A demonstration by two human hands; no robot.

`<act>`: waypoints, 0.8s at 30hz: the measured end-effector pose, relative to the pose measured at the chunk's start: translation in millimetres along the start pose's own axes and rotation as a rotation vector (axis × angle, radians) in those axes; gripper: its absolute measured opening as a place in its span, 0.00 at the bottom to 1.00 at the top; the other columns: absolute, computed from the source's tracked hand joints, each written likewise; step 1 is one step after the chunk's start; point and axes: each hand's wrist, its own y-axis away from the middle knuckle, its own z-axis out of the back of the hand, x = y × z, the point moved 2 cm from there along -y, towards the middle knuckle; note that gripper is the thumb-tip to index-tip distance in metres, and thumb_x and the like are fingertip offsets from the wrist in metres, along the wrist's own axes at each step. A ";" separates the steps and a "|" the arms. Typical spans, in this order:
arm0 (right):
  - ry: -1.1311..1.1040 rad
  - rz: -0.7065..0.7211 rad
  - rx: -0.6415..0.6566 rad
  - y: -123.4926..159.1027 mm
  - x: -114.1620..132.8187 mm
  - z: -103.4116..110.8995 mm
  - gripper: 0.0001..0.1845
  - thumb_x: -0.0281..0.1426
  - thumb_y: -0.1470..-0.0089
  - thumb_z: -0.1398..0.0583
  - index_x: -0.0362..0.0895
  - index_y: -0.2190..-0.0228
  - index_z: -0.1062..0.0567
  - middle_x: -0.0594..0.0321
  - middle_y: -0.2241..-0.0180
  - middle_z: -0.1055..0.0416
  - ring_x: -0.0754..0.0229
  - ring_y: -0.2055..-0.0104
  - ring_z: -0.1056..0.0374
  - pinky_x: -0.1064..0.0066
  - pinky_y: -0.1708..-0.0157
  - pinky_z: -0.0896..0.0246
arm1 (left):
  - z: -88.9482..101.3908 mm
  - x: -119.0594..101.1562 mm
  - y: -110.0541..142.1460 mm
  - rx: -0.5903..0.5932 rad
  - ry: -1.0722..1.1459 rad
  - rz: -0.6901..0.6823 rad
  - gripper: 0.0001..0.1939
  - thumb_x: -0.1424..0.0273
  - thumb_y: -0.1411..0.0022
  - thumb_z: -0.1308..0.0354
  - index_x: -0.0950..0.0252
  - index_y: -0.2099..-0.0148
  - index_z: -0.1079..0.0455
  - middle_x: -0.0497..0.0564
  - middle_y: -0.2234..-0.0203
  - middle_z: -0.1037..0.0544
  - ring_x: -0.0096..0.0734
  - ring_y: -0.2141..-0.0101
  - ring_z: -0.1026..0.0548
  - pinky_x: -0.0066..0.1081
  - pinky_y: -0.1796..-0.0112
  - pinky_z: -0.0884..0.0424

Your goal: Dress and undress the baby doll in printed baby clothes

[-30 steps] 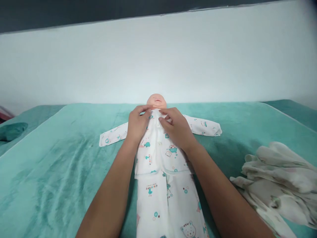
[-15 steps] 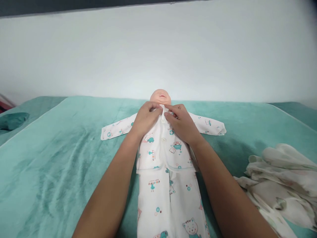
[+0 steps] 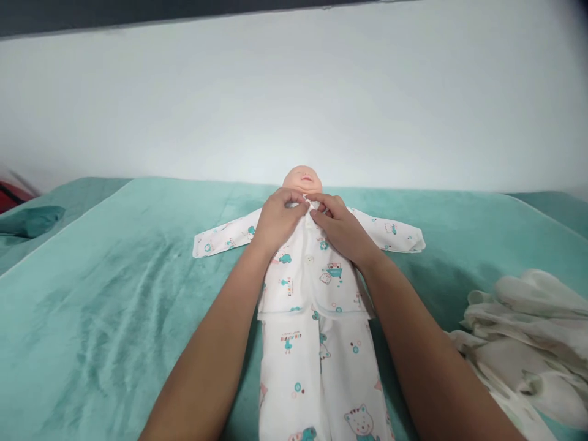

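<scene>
A baby doll [image 3: 302,179] lies face up, dressed in a white printed shirt [image 3: 294,288] with buttons down its front and white printed trousers [image 3: 294,367]. At the collar, just below the doll's chin, my left hand [image 3: 282,217] pinches the shirt's front edge between thumb and fingers. Opposite it, my right hand [image 3: 337,220] has thumb and index finger closed on the other side of the same opening. The fingertips of both hands nearly meet, and whatever button is between them is hidden. Both sleeves stretch out sideways on the bedding.
Green plush bedding [image 3: 128,306] spreads under the doll. A crumpled heap of thin white cloth [image 3: 533,343] lies at the right. A pale wall [image 3: 294,92] rises behind the doll's head, and a dark red item [image 3: 13,197] shows at the far left edge.
The whole view has shifted slightly, so everything sits a little further right. Both hands stay at the collar, their fingertips slightly moved.
</scene>
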 end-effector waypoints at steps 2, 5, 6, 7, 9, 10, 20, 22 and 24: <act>-0.030 0.007 -0.014 0.4 -0.1 -0.6 0.21 0.33 0.43 0.43 0.50 0.47 0.28 0.60 0.56 0.38 0.62 0.65 0.38 0.69 0.69 0.37 | -0.4 0.5 -0.1 -0.006 0.004 -0.016 0.03 0.74 0.44 0.41 0.62 0.69 0.27 0.49 0.58 0.20 0.35 0.54 0.24 0.36 0.47 0.33; -0.056 0.037 -0.029 0.6 -1.8 -1.4 0.20 0.33 0.44 0.43 0.50 0.49 0.28 0.61 0.56 0.38 0.63 0.66 0.39 0.70 0.70 0.38 | -0.7 1.8 -0.8 -0.028 0.012 -0.031 0.03 0.74 0.43 0.41 0.62 0.69 0.28 0.49 0.59 0.20 0.35 0.55 0.24 0.36 0.48 0.32; -0.056 0.041 -0.034 0.6 -2.6 -1.5 0.19 0.33 0.44 0.42 0.50 0.50 0.27 0.61 0.56 0.38 0.63 0.66 0.39 0.70 0.70 0.38 | -0.8 2.3 -1.0 -0.036 0.014 -0.036 0.03 0.75 0.43 0.41 0.62 0.69 0.28 0.49 0.59 0.20 0.35 0.56 0.24 0.36 0.48 0.32; -0.053 0.041 -0.039 0.5 -3.3 -1.5 0.19 0.34 0.44 0.42 0.50 0.50 0.27 0.61 0.56 0.37 0.63 0.66 0.39 0.70 0.71 0.38 | -0.9 2.9 -1.2 -0.042 0.014 -0.041 0.03 0.75 0.43 0.41 0.62 0.69 0.28 0.49 0.59 0.20 0.35 0.56 0.24 0.36 0.49 0.32; -0.044 0.038 -0.048 0.6 -3.9 -1.2 0.18 0.34 0.44 0.42 0.50 0.51 0.26 0.61 0.56 0.37 0.63 0.65 0.39 0.70 0.71 0.38 | -1.2 3.7 -1.4 -0.050 0.006 -0.056 0.04 0.75 0.43 0.41 0.62 0.69 0.29 0.49 0.60 0.20 0.34 0.56 0.24 0.36 0.49 0.32; -0.035 0.041 -0.050 0.5 -3.7 -0.9 0.18 0.34 0.44 0.42 0.50 0.51 0.26 0.61 0.57 0.37 0.62 0.65 0.39 0.70 0.70 0.38 | -1.4 4.0 -1.4 -0.049 0.002 -0.066 0.04 0.75 0.43 0.42 0.62 0.69 0.28 0.49 0.60 0.21 0.34 0.56 0.24 0.36 0.49 0.32; -0.043 0.045 -0.009 -0.7 -1.4 -1.7 0.19 0.33 0.46 0.42 0.51 0.51 0.29 0.62 0.59 0.37 0.63 0.68 0.40 0.70 0.72 0.40 | -3.9 2.6 0.3 -0.063 -0.076 -0.169 0.06 0.77 0.42 0.42 0.61 0.68 0.29 0.47 0.63 0.21 0.33 0.58 0.25 0.35 0.51 0.31; -0.047 0.020 -0.016 -0.1 -1.6 -2.0 0.18 0.34 0.46 0.42 0.51 0.52 0.30 0.62 0.59 0.37 0.64 0.70 0.40 0.70 0.74 0.40 | -4.2 2.4 0.4 -0.077 -0.089 -0.134 0.06 0.77 0.41 0.43 0.61 0.69 0.29 0.48 0.64 0.21 0.33 0.59 0.25 0.36 0.52 0.31; -0.037 0.015 -0.025 0.8 -0.9 -2.2 0.18 0.35 0.46 0.42 0.51 0.52 0.29 0.63 0.59 0.38 0.64 0.70 0.40 0.70 0.74 0.41 | -4.7 2.2 0.3 -0.090 -0.106 -0.097 0.06 0.76 0.41 0.43 0.61 0.69 0.30 0.49 0.65 0.22 0.34 0.59 0.25 0.37 0.52 0.31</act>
